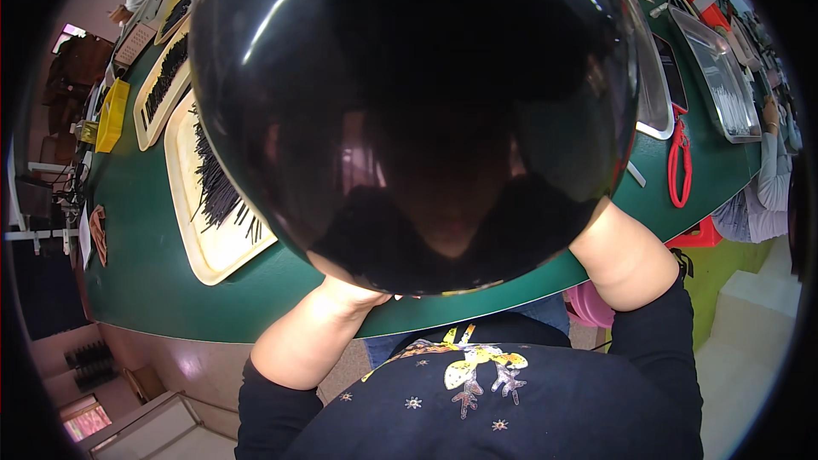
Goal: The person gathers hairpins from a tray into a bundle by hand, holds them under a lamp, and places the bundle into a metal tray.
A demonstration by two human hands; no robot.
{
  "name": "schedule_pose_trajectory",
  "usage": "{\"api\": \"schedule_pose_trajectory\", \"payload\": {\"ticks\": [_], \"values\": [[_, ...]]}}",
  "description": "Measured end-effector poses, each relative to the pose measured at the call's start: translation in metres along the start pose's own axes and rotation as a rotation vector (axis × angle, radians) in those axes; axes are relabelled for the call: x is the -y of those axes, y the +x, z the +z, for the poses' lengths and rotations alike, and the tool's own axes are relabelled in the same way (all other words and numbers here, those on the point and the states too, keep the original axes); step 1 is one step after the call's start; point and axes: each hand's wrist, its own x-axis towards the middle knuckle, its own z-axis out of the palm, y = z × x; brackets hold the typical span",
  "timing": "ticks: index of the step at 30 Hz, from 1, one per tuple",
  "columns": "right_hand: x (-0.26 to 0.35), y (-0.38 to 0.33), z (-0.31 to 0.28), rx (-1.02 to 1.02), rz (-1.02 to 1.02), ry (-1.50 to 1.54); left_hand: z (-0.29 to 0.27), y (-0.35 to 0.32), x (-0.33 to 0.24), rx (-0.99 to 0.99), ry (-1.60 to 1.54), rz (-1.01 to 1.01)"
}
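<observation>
Overhead, head view only:

1. Black glossy dome: large, round and reflective, it fills the upper centre close to the camera and hides most of the tabletop behind it.
2. Left hand: at the dome's lower left edge, only the wrist and heel showing; whether its fingers are spread or curled cannot be told.
3. Right hand: covered by the dome; only the forearm shows, meeting the dome's lower right edge.
4. Green table: long, curved edge towards the person.
5. Cream tray: left of the dome, carrying thin black sticks; more such trays lie beyond.
6. Yellow bin: far left edge.
7. Red loop: on the table to the right.
8. Metal tray: far right.
9. Pale floor: lower right.
</observation>
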Motion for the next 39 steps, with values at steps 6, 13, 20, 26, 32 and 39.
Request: {"api": "schedule_pose_trajectory", "payload": {"ticks": [6, 13, 20, 26, 32, 39], "values": [[0.004, 0.004, 0.013, 0.074, 0.179, -0.114, 0.012, 0.004, -0.007, 0.0, -0.019, 0.012], [-0.01, 0.001, -0.002, 0.015, 0.049, 0.516, 0.013, 0.002, -0.007, -0.069, 0.237, -0.04], [-0.005, 0.002, 0.012, 0.154, -0.018, 0.003, 0.027, 0.009, -0.011, 0.149, 0.179, 0.038], [0.001, 0.003, 0.005, 0.066, 0.084, 0.027, 0.013, 0.005, -0.009, -0.017, -0.097, -0.074], [-0.014, 0.006, 0.015, 0.063, -0.04, -0.032, 0.029, 0.007, -0.015, 0.042, -0.147, -0.061], [-0.006, 0.002, 0.011, -0.068, 0.116, -0.106, 0.012, 0.003, -0.007, -0.03, -0.068, -0.075]]}}
